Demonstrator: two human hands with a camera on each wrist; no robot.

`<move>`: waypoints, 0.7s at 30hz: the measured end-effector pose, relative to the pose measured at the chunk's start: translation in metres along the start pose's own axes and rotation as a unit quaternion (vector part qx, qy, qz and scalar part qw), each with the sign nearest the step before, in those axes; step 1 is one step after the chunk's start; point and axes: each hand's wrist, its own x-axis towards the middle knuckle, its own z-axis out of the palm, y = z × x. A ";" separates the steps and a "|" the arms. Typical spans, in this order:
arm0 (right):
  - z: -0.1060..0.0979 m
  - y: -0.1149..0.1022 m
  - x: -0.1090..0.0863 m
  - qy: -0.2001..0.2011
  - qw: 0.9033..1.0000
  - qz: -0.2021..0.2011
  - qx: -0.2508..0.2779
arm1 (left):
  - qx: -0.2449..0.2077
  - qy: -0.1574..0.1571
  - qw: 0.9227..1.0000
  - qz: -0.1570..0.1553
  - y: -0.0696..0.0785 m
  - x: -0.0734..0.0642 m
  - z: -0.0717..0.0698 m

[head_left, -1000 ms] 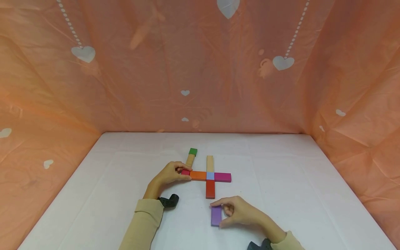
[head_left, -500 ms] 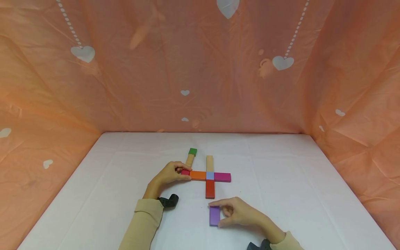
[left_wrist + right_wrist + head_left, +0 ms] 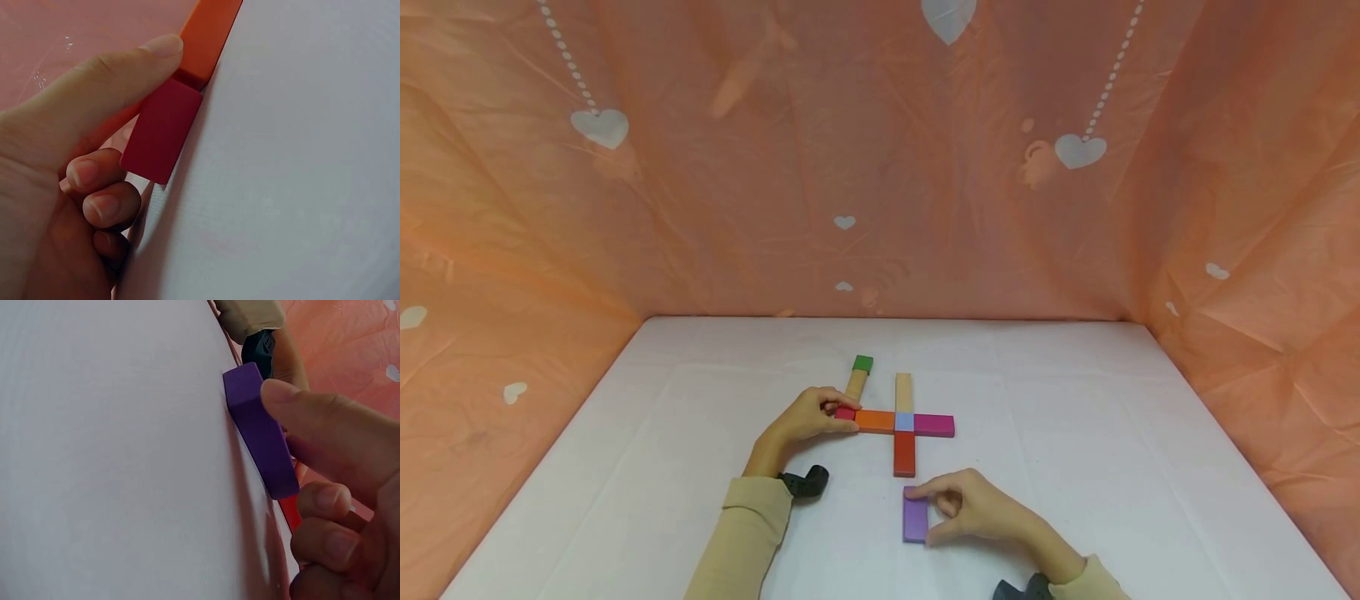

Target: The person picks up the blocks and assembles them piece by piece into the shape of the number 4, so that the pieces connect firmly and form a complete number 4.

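Note:
In the head view, my left hand (image 3: 811,414) holds a small crimson block (image 3: 164,130) between thumb and index finger, where it meets the orange block (image 3: 876,422). The thumb tip reaches the orange block, and the other fingers curl below in the left wrist view. Nearer me, my right hand (image 3: 976,507) grips a purple block (image 3: 915,518) lying lengthwise on the white table. Its index finger is at the far end and its thumb at the near right corner. In the right wrist view, the thumb touches the purple block (image 3: 259,422), while the index finger is mostly hidden.
Around a light-blue square (image 3: 905,422), the orange block, a natural wood block (image 3: 904,393), a magenta block (image 3: 935,426) and a red block (image 3: 905,455) form a cross. Another wood block (image 3: 856,384) slants behind the left hand, with a green block (image 3: 863,364) at its tip.
The purple block has shifted slightly left. My right index finger has drawn back from beyond its far edge onto its far end. My left hand has kept its place.

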 end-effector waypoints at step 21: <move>0.001 -0.001 0.001 -0.007 1.000 0.001 0.004 | 0.006 0.002 1.000 -0.004 0.002 0.000 0.001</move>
